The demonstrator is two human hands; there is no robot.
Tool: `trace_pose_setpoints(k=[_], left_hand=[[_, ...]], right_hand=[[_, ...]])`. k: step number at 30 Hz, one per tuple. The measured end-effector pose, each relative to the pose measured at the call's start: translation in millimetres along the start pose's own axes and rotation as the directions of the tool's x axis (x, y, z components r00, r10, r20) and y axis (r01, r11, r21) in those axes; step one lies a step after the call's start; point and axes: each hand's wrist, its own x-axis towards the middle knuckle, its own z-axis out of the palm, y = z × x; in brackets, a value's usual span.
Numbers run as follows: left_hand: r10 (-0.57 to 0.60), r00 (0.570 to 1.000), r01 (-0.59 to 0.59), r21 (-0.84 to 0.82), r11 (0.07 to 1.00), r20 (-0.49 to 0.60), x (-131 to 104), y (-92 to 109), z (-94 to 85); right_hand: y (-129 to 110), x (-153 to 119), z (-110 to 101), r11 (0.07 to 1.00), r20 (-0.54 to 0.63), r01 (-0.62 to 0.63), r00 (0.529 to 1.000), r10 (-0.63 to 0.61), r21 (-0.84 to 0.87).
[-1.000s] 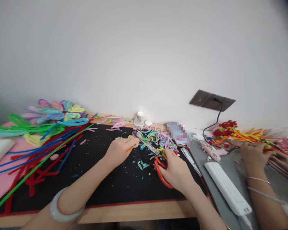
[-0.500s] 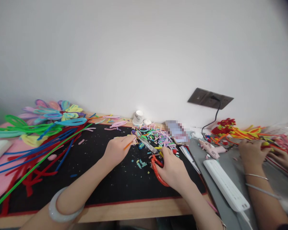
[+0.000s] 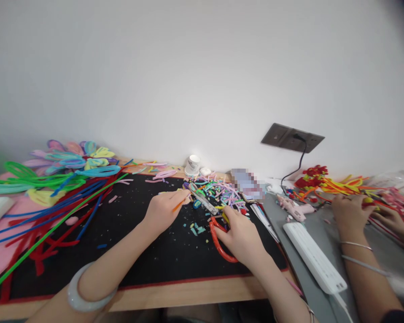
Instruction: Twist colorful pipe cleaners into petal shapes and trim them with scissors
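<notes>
My right hand (image 3: 241, 234) grips scissors with red handles (image 3: 218, 244). Their blades (image 3: 204, 199) point up and left over a pile of cut pipe cleaner bits (image 3: 227, 192). Something yellow (image 3: 225, 216) shows at the fingers of this hand; its kind is unclear. My left hand (image 3: 164, 208) is closed in a pinch, with a short orange pipe cleaner (image 3: 178, 206) sticking out below the fingers. Its fingertips sit beside the tips of the blades. Whatever else the fingertips hold is hidden. Small teal scraps (image 3: 197, 229) lie on the black mat (image 3: 155, 264) between the hands.
Long pipe cleaners (image 3: 63, 211) and a fuzzy flower (image 3: 77, 154) lie at left. A paper cup (image 3: 192, 165) and a phone (image 3: 245, 183) stand near the wall. A glue gun (image 3: 294, 207) and power strip (image 3: 314, 255) are right, beside another person's hands (image 3: 350, 215).
The whole view has shifted slightly. Both hands stay in nearly the same place, with the scissors and the orange pipe cleaner still held.
</notes>
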Motion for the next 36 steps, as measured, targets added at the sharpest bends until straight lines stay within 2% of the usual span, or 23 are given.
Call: trace_pose_setpoints(k=[19, 36], left_hand=[[0.007, 1.0, -0.007, 0.004, 1.0, 0.028, -1.2, -1.9, 2.2], [-0.005, 0.999, 0.004, 0.008, 1.0, 0.052, -0.7, -1.6, 2.8]], right_hand=[[2.9, -1.6, 4.0, 1.0, -0.036, -0.007, 0.999, 0.007, -0.009], [0.7, -1.4, 7.7, 0.997, -0.044, -0.003, 0.999, 0.007, 0.076]])
